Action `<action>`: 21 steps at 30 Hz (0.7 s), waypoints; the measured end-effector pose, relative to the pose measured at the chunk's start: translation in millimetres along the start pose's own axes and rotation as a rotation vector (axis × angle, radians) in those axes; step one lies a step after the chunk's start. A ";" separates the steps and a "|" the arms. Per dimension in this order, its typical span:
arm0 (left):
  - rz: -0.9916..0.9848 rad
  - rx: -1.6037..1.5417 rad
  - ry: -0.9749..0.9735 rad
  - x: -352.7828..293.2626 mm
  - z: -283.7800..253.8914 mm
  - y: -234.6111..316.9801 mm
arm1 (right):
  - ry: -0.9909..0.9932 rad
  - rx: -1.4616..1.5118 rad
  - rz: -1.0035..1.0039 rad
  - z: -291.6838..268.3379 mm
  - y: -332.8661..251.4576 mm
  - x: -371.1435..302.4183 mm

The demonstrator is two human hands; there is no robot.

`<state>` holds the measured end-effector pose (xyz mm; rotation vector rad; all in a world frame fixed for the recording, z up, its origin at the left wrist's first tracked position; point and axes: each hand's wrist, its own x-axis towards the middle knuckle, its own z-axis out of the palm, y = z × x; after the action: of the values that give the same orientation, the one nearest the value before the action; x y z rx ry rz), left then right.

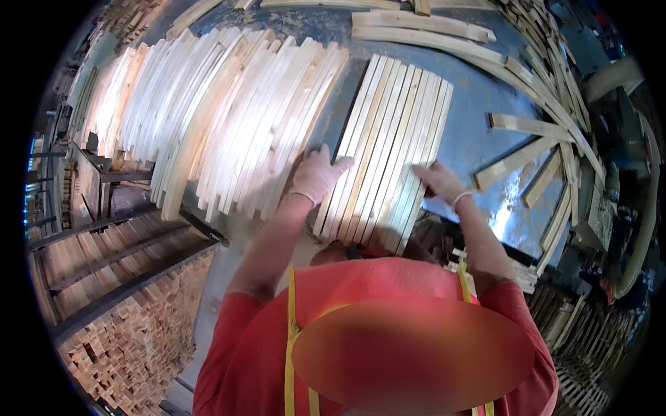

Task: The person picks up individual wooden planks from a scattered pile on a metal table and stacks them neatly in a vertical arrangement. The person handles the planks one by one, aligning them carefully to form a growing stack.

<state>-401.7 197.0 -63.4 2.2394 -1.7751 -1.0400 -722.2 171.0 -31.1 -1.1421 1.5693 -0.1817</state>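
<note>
A flat row of pale wooden strips (380,145) lies side by side on the blue table in front of me, its near ends jutting toward my body. My left hand (316,175), in a thin light glove, is at the row's left side, fingers apart and thumb reaching to the outer strip. On the opposite side, my right hand (442,183), gloved too, is spread with its thumb over the right-hand strips. Neither hand is wrapped round a strip. The undersides of my fingers are hidden.
A broad layer of wooden strips (236,125) spreads to the left. Loose boards (531,127) lie scattered on the blue table (468,142) at right, and long boards (430,38) cross its far side. A rack of stacked wood (139,312) stands at lower left. A ribbed hose (645,229) hangs far right.
</note>
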 end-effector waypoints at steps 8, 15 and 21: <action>-0.116 -0.211 0.009 1.6 -23.1 64.9 | -0.231 0.538 -0.023 0.1 24.2 32.2; -0.042 0.126 0.190 25.4 -156.0 57.0 | -0.204 0.713 -0.152 48.4 -85.3 48.9; -0.032 -0.017 0.402 25.6 -335.9 -52.3 | -0.407 0.597 -0.290 148.5 -264.7 65.5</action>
<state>-168.0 81.8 156.4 2.2704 -1.5562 -0.5502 -445.4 51.4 43.1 -0.8517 0.8944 -0.5366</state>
